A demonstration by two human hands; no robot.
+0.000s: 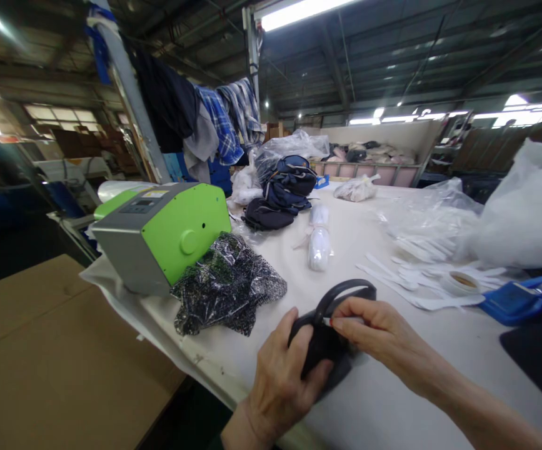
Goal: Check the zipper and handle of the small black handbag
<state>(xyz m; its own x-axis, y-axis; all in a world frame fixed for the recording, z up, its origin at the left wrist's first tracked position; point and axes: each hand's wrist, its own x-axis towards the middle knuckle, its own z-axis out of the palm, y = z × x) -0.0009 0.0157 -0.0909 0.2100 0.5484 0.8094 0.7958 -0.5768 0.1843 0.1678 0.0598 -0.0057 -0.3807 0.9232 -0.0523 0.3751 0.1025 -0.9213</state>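
White table (350, 244), one black item (321, 347)

The table's edge passes close at eight o'clock from the left hand (282, 375), which grips the black item; the right hand (378, 326) pinches one small white piece (326, 322) at its loop. Bare surface opens at one o'clock. One green-grey machine (181, 231) stands at ten, one wrapped white bundle (319, 244) at twelve.

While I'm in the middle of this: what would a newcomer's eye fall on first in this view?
Most likely the lime-green and grey machine on the left of the white table, with shiny, crinkled black plastic beside it. Next, front and centre, the left hand gripping a black item, with the right hand at its curved loop. The bulging white plastic bag at far right also stands out.
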